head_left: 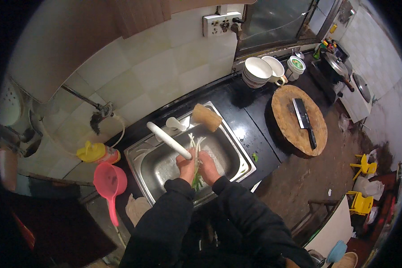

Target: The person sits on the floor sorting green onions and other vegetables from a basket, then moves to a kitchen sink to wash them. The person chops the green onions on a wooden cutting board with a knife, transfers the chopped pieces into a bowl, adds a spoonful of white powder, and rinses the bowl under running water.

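Both my hands are together over the steel sink, just below the mouth of the white faucet. Between them is a bunch of scallions, white root ends pointing away from me and green leaves hanging toward me. My left hand has its fingers closed around the bunch from the left. From the other side my right hand closes on the same scallions. The faucet's tip partly covers my left fingers. On the sink's far rim lies a tan loofah-like piece.
Right of the sink, a cleaver lies on a round wooden chopping board. White bowls stand behind it near a lidded pot. At left are a pink dipper and a yellow-topped container. Small yellow chairs stand lower right.
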Tool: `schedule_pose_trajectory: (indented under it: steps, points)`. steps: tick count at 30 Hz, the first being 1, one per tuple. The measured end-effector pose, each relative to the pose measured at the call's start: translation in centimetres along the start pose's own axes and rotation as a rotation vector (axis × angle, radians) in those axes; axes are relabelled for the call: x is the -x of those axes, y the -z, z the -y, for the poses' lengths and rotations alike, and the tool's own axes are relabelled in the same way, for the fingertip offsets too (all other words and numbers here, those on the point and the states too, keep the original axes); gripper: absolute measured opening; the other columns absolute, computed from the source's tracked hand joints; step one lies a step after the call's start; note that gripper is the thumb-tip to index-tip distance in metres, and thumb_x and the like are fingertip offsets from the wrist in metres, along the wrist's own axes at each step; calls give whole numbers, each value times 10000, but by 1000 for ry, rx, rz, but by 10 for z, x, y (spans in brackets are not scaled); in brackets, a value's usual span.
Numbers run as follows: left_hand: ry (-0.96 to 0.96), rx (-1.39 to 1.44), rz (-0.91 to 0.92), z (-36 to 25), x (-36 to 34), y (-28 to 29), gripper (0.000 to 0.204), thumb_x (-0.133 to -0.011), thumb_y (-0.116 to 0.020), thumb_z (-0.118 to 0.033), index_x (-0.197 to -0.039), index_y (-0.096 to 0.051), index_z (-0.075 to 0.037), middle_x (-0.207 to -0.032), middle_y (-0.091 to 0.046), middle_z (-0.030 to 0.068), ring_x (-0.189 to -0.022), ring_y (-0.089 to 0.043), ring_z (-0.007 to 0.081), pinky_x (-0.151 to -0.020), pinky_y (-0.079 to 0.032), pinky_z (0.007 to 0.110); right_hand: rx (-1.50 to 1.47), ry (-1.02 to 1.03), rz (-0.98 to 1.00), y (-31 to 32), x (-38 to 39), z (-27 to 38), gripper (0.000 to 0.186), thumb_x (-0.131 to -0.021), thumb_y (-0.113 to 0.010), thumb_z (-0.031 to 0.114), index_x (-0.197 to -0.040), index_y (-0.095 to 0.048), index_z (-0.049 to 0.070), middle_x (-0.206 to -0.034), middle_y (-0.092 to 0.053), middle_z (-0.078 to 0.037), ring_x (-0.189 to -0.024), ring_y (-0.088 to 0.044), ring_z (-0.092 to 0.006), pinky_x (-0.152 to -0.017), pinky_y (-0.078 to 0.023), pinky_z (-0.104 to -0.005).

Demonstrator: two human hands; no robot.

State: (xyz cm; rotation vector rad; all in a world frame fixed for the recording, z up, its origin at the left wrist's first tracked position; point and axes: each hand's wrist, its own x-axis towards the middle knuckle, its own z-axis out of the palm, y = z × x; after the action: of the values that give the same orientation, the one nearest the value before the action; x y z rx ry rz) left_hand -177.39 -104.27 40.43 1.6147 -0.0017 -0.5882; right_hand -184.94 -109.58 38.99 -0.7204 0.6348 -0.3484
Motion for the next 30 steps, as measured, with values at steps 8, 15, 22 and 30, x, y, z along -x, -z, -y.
schedule_pose_trajectory:
  steps: [8, 15, 22, 30]
  points:
    - [-54, -474, -152, 13, 3, 1, 401, -860, -673, -367, -984, -672, 14, -950, -677, 115, -899, -609, 202, -813, -478, 359, 427, 296, 109, 0, -19, -24, 180, -950, -551, 184, -1064, -592, 51, -873, -626, -52, -819, -596, -160, -669, -479, -308]
    - [-251, -240, -22, -1, 13, 7, 354, -923, -582, -336, -960, -679, 2, -829, -693, 128, -788, -636, 217, -734, -488, 363, -99, -25, -58, -12, -9, -8, 147, -953, -553, 145, -1034, -582, 25, -922, -632, -71, -872, -597, -153, -772, -485, -306]
    - [-250, -213, -151, -1, 6, 3, 329, -921, -570, -295, -869, -641, 22, -765, -653, 181, -734, -627, 283, -691, -473, 406, -208, 25, -42, -21, 7, 0, 195, -948, -522, 114, -1102, -561, 1, -1025, -626, -92, -922, -593, -162, -825, -472, -309]
    - [-209, -276, -47, -10, 9, 3, 354, -951, -537, -312, -869, -617, 23, -770, -626, 76, -761, -594, 192, -700, -463, 370, 2, 70, -107, -16, 19, 4, 230, -938, -565, 159, -1092, -570, -12, -998, -613, -68, -901, -557, -129, -790, -446, -275]
